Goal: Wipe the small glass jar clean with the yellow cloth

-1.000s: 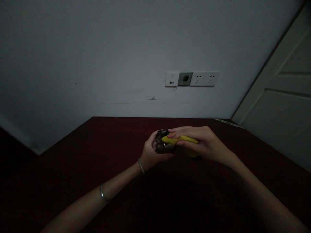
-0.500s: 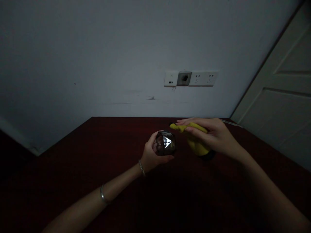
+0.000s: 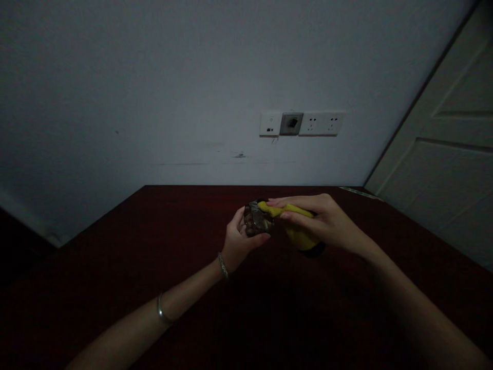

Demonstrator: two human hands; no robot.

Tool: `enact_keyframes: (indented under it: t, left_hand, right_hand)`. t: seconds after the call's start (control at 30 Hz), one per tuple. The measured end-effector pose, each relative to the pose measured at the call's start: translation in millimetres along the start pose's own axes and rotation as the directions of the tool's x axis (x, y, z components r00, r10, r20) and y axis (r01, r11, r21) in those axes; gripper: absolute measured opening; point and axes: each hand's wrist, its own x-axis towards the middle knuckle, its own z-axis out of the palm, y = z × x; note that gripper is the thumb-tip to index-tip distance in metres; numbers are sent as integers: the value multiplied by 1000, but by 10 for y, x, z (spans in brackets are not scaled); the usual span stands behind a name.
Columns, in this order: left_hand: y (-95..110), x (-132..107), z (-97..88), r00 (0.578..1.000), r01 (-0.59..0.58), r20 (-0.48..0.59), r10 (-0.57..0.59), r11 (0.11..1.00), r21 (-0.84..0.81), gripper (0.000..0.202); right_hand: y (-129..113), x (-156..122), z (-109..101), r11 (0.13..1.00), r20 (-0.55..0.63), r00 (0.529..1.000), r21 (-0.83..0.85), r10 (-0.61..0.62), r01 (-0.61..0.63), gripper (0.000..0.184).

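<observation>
My left hand (image 3: 239,234) is closed around a small clear glass cup (image 3: 256,220) with a patterned side, and fingers show faintly through it. The cup is held tilted above the table. A yellow cloth (image 3: 302,234) with a dark border is pinched in my right hand (image 3: 319,218), its bunched tip pressed to the cup's upper right side. The rest of the cloth hangs below the right hand. The dim light hides the cup's finer details.
The dark red tabletop (image 3: 134,246) reaches back to a pale wall (image 3: 154,77). Sockets and a switch panel (image 3: 302,124) are set in the wall above the table. A white panelled door (image 3: 454,139) stands at the right, near a thin strip (image 3: 360,193) on the table's back edge.
My right hand has moved left, bringing the cloth from beside the cup onto it. My left hand has tilted the cup and shifted it slightly up and left.
</observation>
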Motion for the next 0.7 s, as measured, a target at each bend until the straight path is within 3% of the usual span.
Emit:
enact_keyframes:
  t: [0.13, 0.23, 0.33, 0.5, 0.6, 0.7]
  left_hand:
    - [-25, 12, -29, 1000, 5, -27, -4, 999, 33, 70]
    - [-66, 15, -24, 999, 12, -37, -8, 996, 86, 70]
    - [-102, 7, 24, 999, 23, -26, -20, 990, 139, 70]
    - [-95, -10, 109, 999, 35, -28, -30, 979, 201, 66]
    - [-62, -1, 127, 999, 31, -43, -22, 979, 201, 62]
    - [-27, 32, 126, 998, 21, -55, -11, 984, 179, 60]
  right_hand:
    - [-42, -5, -28, 998, -19, 999, -48, 42, -43, 22]
    - [-32, -3, -11, 995, -104, 994, -81, 41, -50, 22]
    - [16, 1, 44, 990, -169, 985, -142, -46, 22, 23]
    - [85, 21, 192, 927, 41, 965, -268, -260, 261, 30]
    - [77, 27, 238, 911, 128, 949, -271, -287, 311, 29]
    - [49, 14, 214, 916, 132, 948, -250, -289, 314, 25]
